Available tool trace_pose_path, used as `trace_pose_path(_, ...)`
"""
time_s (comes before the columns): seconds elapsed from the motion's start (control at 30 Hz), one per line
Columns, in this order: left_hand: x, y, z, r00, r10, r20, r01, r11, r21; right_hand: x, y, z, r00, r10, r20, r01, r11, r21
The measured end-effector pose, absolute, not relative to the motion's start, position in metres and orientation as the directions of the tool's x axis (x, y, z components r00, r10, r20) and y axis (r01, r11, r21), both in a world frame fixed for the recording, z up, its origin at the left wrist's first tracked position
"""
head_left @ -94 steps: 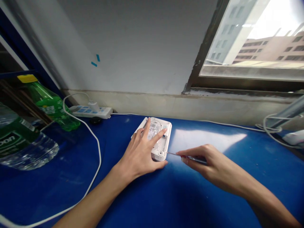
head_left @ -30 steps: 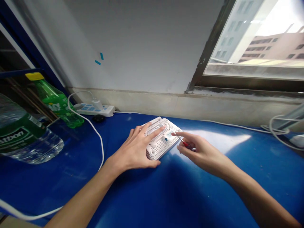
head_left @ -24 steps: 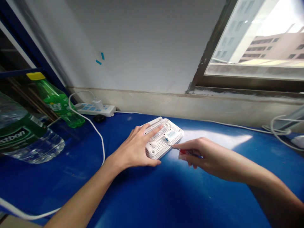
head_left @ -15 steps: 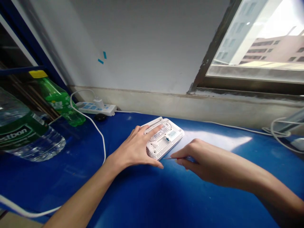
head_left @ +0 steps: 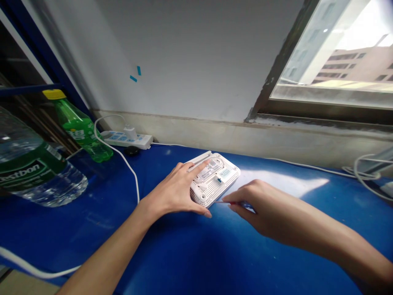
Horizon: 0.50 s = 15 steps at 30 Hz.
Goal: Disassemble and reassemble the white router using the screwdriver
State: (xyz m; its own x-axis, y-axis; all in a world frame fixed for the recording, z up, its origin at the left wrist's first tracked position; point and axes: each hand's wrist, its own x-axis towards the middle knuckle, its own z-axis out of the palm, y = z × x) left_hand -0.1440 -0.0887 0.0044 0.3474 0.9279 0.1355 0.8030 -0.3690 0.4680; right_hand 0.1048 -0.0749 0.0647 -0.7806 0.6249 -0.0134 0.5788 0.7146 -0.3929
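Note:
A white router (head_left: 215, 186) lies with its vented, labelled side up on the blue table, an antenna folded along its far left edge. My left hand (head_left: 175, 189) grips it from the left, fingers spread over the top and thumb by the near edge. Pinched in my right hand (head_left: 259, 207) is a thin screwdriver (head_left: 221, 201) with a reddish handle mostly hidden by the fingers. Its metal shaft points left, and the tip is at the router's near right edge. Whether the tip sits inside the seam I cannot tell.
On the left stand a large water bottle (head_left: 39, 172) and a green soda bottle (head_left: 81, 131). Behind them a white power strip (head_left: 143, 141) carries a plug, beside a small black object (head_left: 132, 150). A white cable (head_left: 132, 170) runs past my left forearm. More cable (head_left: 362, 174) lies coiled at right.
The whole view has shifted slightly. My left hand stays on the router, and the screwdriver is still at its edge, with my right hand turned a little.

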Motion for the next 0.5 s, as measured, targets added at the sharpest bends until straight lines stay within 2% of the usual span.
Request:
trace_pose_path(0.23,-0.149,-0.0862,0.0043,0.343,0.929,0.139,0.787,-0.365,0.496,0.1037,-0.0808,0.0608,-0.773,0.634,-0.017,0.598,0.719,-0.356)
trace_pose_path(0.5,-0.1496,-0.0853,0.0023,0.347,0.927,0.143,0.779,-0.369,0.506,0.1035,-0.079,0.0601,-0.768,0.639,0.047,0.604,0.747,-0.278)
